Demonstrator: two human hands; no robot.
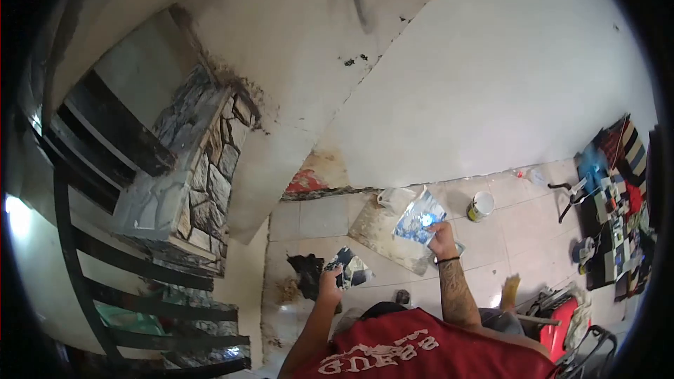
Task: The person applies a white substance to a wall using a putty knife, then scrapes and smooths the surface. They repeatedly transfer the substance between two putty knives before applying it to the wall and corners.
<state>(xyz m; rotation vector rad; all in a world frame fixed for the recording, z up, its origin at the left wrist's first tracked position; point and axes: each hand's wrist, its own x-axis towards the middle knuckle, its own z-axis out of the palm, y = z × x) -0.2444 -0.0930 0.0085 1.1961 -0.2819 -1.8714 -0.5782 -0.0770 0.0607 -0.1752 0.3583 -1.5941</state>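
Grips a blue-and-white printed sheet (pixel 414 222) in the right hand (pixel 442 240), fingers closed on its near right edge, above a stained tan board (pixel 378 240) on the tiled floor (pixel 319 219). Grips a smaller dark-and-cream piece (pixel 352 270) in the left hand (pixel 329 285), farther left and nearer, fingers closed on its left side; cannot tell its material. Has a crumpled black thing (pixel 306 275) just left of that hand, on the floor. Has a whitish plastic bag (pixel 394 198) just beyond the printed sheet, by the far side of the board, and an upright bucket (pixel 481 208) apart to the right. Faces a white wall (pixel 491 91), with a red patch (pixel 306 181) low on the far left. Wears a red shirt (pixel 449 352) and a black wristband (pixel 447 260). Has a stone-clad ledge (pixel 219 161) and black railings (pixel 161 302) on the left.
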